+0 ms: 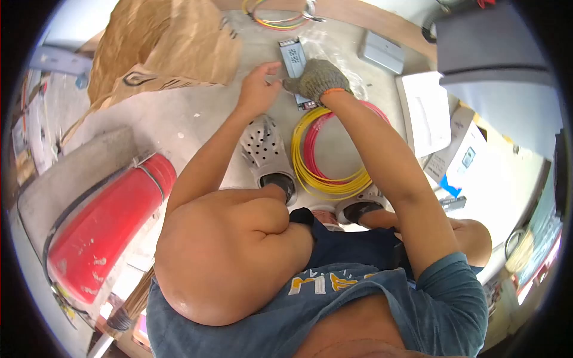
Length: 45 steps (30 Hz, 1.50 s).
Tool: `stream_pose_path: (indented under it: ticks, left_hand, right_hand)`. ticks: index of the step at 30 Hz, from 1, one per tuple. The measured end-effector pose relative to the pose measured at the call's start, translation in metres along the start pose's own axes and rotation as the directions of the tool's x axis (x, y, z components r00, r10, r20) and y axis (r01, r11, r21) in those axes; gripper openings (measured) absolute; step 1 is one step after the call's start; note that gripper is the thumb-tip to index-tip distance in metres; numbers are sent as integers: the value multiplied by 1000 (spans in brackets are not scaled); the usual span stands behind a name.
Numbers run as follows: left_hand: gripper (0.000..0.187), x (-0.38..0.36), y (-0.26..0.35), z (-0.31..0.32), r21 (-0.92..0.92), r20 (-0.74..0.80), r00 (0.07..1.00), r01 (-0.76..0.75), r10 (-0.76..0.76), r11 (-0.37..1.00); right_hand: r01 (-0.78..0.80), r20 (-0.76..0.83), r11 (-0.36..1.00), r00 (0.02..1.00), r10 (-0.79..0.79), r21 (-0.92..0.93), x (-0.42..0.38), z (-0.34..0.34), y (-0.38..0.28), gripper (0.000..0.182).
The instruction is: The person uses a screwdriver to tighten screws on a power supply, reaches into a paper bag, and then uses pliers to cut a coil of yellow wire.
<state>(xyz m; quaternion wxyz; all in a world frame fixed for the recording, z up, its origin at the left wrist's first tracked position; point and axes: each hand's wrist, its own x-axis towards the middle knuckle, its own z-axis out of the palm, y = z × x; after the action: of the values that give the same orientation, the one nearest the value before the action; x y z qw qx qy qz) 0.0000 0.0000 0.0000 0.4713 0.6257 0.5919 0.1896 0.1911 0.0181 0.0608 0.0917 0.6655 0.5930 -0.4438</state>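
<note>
A long metal-cased box [292,55] with small vent holes lies on the floor ahead of me. Across its middle rests my right hand [322,79], in a grey knit glove, with its fingers bent; what they grip is partly hidden. Bare and just left of the box, my left hand [260,88] has its thumb and fingers apart with nothing between them. Terminals [307,105] show at the box's near end. Below it lie coils of yellow wire [300,156] and red wire [310,146], partly behind my right forearm.
Brown paper packaging [197,51] is at upper left, a red fire extinguisher [113,227] at left. A grey box [382,52], a white tray [425,113] and a carton [462,146] stand right. Thin coloured wires [280,25] lie at the top. My shoe [262,146] is near the coils.
</note>
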Motion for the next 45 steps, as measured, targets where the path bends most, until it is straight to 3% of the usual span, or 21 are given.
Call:
stream_pose_path:
  ticks: [2,3,6,8,15,17,18,20,21,23,27,29,30,32,33,35,39,41,42,43,45]
  left_hand:
    - [52,-10,12,17,84,-59,996,-55,60,995]
    - [52,5,-5,-32,149,-92,994,-51,65,988]
    - [53,23,-8,-17,123,-95,993,-59,70,991]
    - [56,34,-11,-17,108,-73,992,-90,98,990]
    - [57,58,-4,-14,188,-33,993,-103,111,977]
    - [48,62,-5,-12,174,-28,994,-99,105,980]
    - [48,63,-5,-12,167,-17,995,-95,100,981]
    - [43,67,-6,-12,208,3,993,-114,116,971]
    - [43,67,-7,-11,203,12,993,-113,113,973]
    - [38,66,-7,-9,187,-10,993,-111,115,976]
    - [38,63,-15,-3,256,-65,976,-186,209,949]
    - [39,47,7,-6,397,-191,934,-208,303,894]
    - [39,38,12,-2,392,-176,938,-212,299,895]
    - [43,22,20,0,325,-1,945,-309,328,894]
    - [43,12,22,3,329,5,944,-314,331,891]
    - [49,-9,24,12,418,191,843,-533,503,735]
    - [57,-22,26,23,567,222,838,-527,499,633]
    - [57,-23,27,25,604,255,877,-473,407,641]
    - [57,-24,26,27,597,270,865,-494,422,631]
    - [54,-26,25,29,646,232,889,-444,394,621]
    - [50,-20,30,36,685,210,900,-413,381,600]
  right_hand:
    - [-45,-63,999,997,43,-18,-12,4,11,58]
    - [19,-71,1000,997,-17,17,11,13,-29,58]
    - [-47,-104,999,993,49,22,10,18,-15,58]
    - [-40,-62,990,997,49,138,17,27,-11,57]
    - [-141,81,976,988,129,169,0,-1,-18,57]
    - [-44,-45,997,998,42,-61,1,0,-5,57]
    - [-56,-38,997,998,54,-61,0,-2,6,57]
    - [-57,-227,996,971,71,71,-3,-9,31,55]
    - [-67,-222,995,972,81,72,-7,-13,43,55]
    - [5,-368,995,929,32,99,-18,-23,61,53]
    - [-86,-288,977,947,141,193,-34,-46,77,50]
    - [-119,-200,934,960,194,337,-43,-53,85,45]
    - [-74,-269,968,953,139,239,-44,-51,91,39]
    - [-71,-269,965,953,140,251,-50,-47,102,38]
    - [-53,-276,966,953,125,255,-54,-46,103,36]
    - [-95,-241,943,954,178,319,-65,-46,102,36]
    - [-47,-308,966,943,126,253,-79,-37,118,35]
    - [32,-280,999,960,-27,14,-92,-44,122,35]
    - [86,-186,994,978,-97,-69,-97,-54,127,40]
    - [62,-209,997,975,-72,-56,-96,-63,138,40]
    - [119,-20,980,992,-124,-158,-112,-81,174,39]
